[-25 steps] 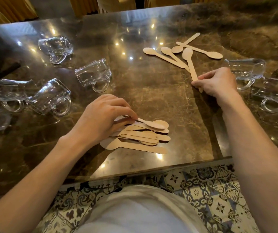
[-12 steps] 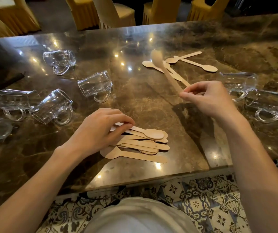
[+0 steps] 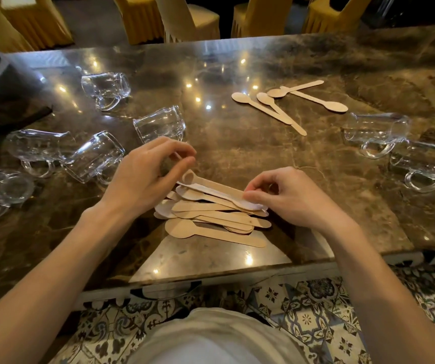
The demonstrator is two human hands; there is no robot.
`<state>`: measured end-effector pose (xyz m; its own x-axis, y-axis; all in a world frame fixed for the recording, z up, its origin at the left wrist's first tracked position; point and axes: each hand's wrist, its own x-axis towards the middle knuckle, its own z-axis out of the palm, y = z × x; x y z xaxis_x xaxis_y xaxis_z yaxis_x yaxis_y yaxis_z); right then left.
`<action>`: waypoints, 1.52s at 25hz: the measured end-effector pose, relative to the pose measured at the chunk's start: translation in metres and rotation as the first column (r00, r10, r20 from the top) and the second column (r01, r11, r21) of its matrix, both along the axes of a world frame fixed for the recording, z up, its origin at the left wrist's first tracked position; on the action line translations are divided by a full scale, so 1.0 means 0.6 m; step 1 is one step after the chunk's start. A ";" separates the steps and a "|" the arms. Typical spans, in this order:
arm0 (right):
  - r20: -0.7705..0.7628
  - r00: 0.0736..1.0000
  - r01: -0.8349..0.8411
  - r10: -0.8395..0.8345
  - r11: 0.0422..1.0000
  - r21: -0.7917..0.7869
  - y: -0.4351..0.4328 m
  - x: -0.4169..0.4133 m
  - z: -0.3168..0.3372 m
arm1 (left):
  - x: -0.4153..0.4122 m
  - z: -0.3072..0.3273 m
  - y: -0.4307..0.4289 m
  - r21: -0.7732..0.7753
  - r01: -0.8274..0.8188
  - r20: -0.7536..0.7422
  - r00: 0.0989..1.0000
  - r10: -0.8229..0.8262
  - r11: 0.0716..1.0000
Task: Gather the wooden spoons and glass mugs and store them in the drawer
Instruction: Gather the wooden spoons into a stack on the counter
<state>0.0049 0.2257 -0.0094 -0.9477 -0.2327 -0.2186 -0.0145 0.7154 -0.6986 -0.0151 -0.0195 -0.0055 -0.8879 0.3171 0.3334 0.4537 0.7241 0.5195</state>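
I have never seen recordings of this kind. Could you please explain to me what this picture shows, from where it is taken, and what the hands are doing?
There is no machine here: a person works with bare hands. A wide-angle camera worn on the head looks forward and down, so you see the person's own arms. The right hand pinches the end of the top spoon, atop a pile of wooden spoons near the table edge. The left hand hovers with curled fingers over the pile's other end; whether it holds anything I cannot tell. Farther away lie four more spoons. On the marble table, glass mugs lie on their sides, five at the left and two at the right.
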 end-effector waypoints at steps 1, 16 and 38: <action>0.007 1.000 0.000 0.000 1.000 0.012 -0.001 0.001 -0.007 | -0.003 -0.001 0.001 -0.014 0.002 0.006 1.000 -0.002 1.000; -0.304 0.904 0.350 -0.300 0.929 0.123 0.086 -0.115 0.019 | -0.151 0.020 0.120 -0.273 0.152 0.017 0.988 -0.153 0.950; -0.394 0.902 0.412 -0.175 0.619 0.669 0.137 -0.296 -0.016 | -0.321 -0.030 0.218 -0.588 0.215 -0.090 0.941 -0.327 0.779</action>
